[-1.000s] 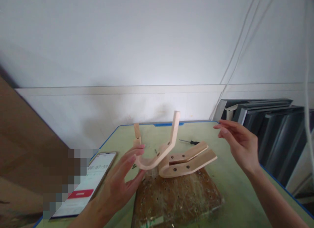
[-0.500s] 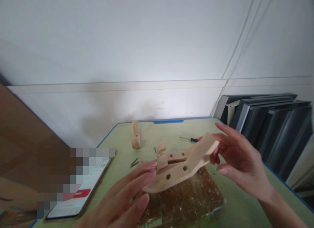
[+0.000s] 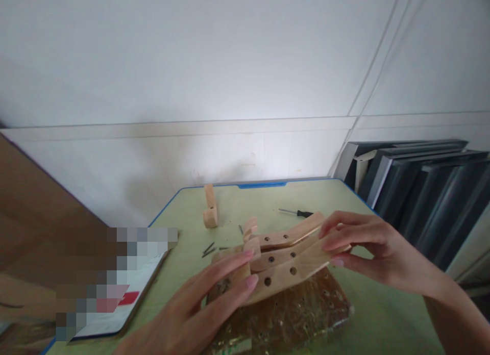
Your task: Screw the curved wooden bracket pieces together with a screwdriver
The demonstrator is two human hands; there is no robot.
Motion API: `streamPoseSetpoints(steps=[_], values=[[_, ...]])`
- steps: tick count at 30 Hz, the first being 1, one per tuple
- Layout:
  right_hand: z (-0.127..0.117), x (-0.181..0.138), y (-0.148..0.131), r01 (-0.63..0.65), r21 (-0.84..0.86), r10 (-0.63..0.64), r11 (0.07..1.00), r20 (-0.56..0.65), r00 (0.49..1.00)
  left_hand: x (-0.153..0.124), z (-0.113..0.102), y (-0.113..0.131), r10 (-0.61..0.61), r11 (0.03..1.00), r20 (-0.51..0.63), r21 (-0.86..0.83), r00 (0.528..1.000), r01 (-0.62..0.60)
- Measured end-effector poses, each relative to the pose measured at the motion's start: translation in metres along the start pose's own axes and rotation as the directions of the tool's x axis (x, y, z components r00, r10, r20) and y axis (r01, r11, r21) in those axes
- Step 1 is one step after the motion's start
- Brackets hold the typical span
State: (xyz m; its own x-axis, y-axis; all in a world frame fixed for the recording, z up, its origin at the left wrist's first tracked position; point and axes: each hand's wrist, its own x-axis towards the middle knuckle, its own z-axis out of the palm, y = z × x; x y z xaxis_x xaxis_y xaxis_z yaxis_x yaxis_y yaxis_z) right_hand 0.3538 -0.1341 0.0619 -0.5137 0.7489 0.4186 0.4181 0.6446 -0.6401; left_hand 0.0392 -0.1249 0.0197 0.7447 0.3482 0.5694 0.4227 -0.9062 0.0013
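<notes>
Aligning was probably the step in hand. Head view, the only one: you had the front wooden piece [image 3: 281,277] over the brown board [image 3: 275,322], just in front of the middle wooden piece [image 3: 282,256] and the rear wooden piece [image 3: 276,238]. All three ran roughly side by side, bent ends to the right, two dark holes [image 3: 267,281] showing in each.

Your right hand [image 3: 373,248] was pinching the right end of the front wooden piece, fingers over the top, thumb below. Your left hand [image 3: 195,304] had its fingertips on the left end; it covered that part, so whether it gripped or only pressed couldn't be told.

Around that: small wooden piece [image 3: 210,207] toward the back left of the green table [image 3: 383,314], dark screws [image 3: 209,252] between it and the board, screwdriver [image 3: 304,214] behind the row, near its right end. Phone [image 3: 126,306] at left, partly pixelated. Black panels [image 3: 440,192] beyond the table's right edge. None of these was in your fingers.

Next move, as a judgement, called for small slides, not lifts: left end squared to its neighbour, right end matched to the other bends, holes kept facing up. Uneven pressure between your two hands could have skewed the row.
</notes>
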Motion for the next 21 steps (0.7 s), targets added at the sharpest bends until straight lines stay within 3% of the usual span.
streamPoseSetpoints(steps=[9,13,21], values=[[-0.0016,-0.0061,0.0039,-0.100,-0.020,0.102,0.995,0.157,0.982,0.0099,-0.0037,-0.0034,0.036,0.998,0.057,0.048,0.998,-0.039],[-0.0011,-0.0079,0.0041,-0.117,-0.039,0.122,0.992,0.177,0.977,0.0100,0.0004,-0.0016,-0.013,1.000,0.034,0.019,0.999,0.012],[-0.0028,-0.0090,0.0045,-0.116,-0.084,0.129,0.990,0.162,0.978,0.0102,0.0001,-0.0028,0.019,0.999,0.095,0.032,0.995,-0.022]])
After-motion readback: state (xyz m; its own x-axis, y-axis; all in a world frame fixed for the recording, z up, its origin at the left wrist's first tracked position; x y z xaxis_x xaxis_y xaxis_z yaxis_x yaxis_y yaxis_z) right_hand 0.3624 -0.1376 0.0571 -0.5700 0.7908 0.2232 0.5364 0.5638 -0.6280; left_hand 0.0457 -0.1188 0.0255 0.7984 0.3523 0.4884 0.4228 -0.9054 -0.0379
